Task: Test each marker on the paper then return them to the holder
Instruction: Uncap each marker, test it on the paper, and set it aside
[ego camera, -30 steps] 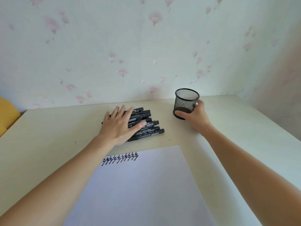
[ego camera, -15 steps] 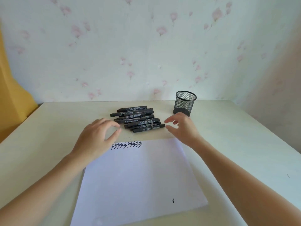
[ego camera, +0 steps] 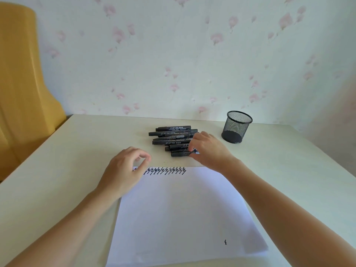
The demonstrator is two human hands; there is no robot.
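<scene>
Now right hand point(ego camera: 209, 151) fingers pinch the nearest marker point(ego camera: 180, 154); left hand point(ego camera: 126, 170) loosely curled, empty.

1. The left hand point(ego camera: 123, 170) hovered low with its fingers loosely curled, thumb near the index fingertip, holding nothing
2. The right hand point(ego camera: 207, 151) reached forward, palm down, its fingers bent at the tips
3. Both forearms were bare and stretched forward

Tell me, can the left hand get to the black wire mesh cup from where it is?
Probably, but not straight. The left hand is by the white paper, and the right hand and black marker pile sit between it and the black wire mesh cup.
</scene>
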